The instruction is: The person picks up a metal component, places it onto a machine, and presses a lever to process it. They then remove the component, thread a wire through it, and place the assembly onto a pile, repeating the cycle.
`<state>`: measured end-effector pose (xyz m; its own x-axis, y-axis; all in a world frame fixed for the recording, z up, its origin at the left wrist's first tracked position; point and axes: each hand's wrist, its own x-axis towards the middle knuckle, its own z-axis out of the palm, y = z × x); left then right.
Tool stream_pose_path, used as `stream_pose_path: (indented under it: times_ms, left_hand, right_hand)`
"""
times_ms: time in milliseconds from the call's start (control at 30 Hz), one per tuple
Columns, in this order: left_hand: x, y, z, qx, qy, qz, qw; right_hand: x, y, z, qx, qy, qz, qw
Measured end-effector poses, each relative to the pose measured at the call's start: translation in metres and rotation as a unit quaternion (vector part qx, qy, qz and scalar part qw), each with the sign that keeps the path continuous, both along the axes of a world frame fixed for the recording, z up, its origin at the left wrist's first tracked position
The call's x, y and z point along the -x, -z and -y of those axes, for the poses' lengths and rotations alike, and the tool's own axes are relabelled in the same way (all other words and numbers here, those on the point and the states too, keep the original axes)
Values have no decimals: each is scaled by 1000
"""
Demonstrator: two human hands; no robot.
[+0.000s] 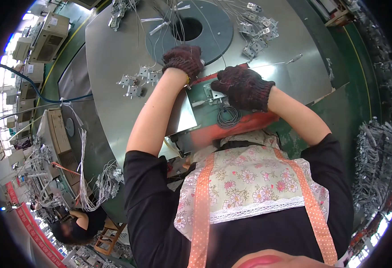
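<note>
Both my hands wear dark maroon knit gloves. My left hand (183,60) is closed over the near edge of the grey round disc (222,40), beside a red strip (205,79); whatever its fingers hold is hidden. My right hand (246,88) is closed, its thumb and fingers on a small silver metal bracket (211,93) at the table's near edge. Just below that bracket lies a coil of thin grey cable (228,117), above a red cloth-like piece (231,128). Thin wires (181,33) run up from near my left hand over the disc's dark hole.
Clusters of metal brackets with wires lie on the metal table (111,58) at left (138,81) and far right (259,33). A thin rod with a pale handle (295,58) lies to the right. Cartons (49,38) and another seated person (80,225) are off left; hanging wire bundles (374,156) stand right.
</note>
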<state>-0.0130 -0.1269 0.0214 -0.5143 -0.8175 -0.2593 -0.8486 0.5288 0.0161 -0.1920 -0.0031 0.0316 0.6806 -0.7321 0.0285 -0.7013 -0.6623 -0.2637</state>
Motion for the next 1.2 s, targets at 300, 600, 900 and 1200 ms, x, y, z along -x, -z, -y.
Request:
stream_pose_path:
  times_ms: [300,600,900,1200]
  left_hand:
    - [-61,47,70,140,8,5,990]
    - [-107,-4,-2,3,-51,123,991]
    - [-84,5,-82,235,87,-241,938]
    - [-14,26,-115,123,163,-137,969]
  right_hand:
    - [-4,-10,1,-33,2,-3,999]
    - [-9,-3,-8,50,46,-23,997]
    - [-25,32,-36,38,171,116,978]
    - [-15,21,-35,-4,145,206,968]
